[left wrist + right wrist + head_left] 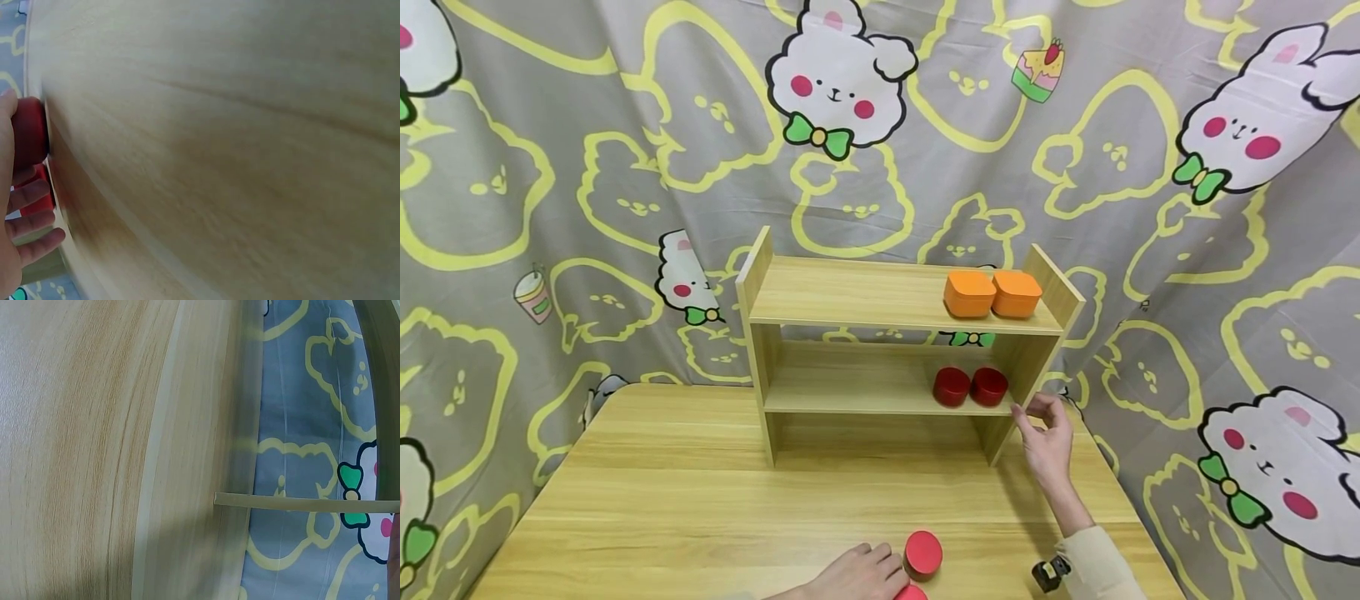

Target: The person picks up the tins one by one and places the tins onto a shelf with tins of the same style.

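My left hand (859, 575) is at the table's front edge with its thumb and index finger around a red round tin (29, 131), the other fingers spread out. A second red tin (923, 554) stands on the table just beyond it. My right hand (1048, 437) grips the right side panel of a two-tier wooden shelf (865, 400), thumb at the front near the middle board. Two dark red tins (952, 387) sit side by side on that board's right end. Two orange square boxes (969, 294) stand close together on the top board's right end.
The wooden table (647, 492) runs under the shelf. A patterned grey curtain (700, 108) hangs behind and at both sides. A small black device (1050, 573) is at the right wrist.
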Motion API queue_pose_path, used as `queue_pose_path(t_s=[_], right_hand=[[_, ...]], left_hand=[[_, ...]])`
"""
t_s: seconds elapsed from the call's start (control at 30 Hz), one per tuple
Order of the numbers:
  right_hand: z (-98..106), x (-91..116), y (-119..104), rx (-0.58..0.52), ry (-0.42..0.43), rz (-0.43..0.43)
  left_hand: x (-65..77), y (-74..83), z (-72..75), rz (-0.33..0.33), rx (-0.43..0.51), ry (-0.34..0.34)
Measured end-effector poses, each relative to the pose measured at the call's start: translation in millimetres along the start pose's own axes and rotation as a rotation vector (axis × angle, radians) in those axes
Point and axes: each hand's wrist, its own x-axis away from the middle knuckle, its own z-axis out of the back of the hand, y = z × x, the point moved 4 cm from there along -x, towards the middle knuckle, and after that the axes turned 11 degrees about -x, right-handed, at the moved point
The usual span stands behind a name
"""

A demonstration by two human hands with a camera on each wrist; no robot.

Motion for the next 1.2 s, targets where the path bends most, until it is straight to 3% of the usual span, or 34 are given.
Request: queue_pose_path(t_s=[0.23,0.37,0.5,0.7,1.03,1.2], right_hand=[[4,-4,14,0.009,0.007,0.011],[7,-9,28,0.019,0.021,0.014],[7,-9,26,0.028,0.023,0.014],[8,-8,28,0.020,0.022,0.026],[9,-7,29,0.036,0.027,0.003],[5,-4,16,0.038,0.014,-0.009]], left_hand=[[1.9,-2.1,0.6,-0.007,0.003,0.015],[4.3,-9.7,4.6,0.004,0.047,0.027],[7.0,-19.0,10.6,0.030,0.074,0.035],[9.1,-33.6,17.2,0.097,0.117,0.051],[5.9,-53.0,23.9,0.267,0.163,0.108],[2.1,-62.2,28.3,0.313,0.150,0.113]])
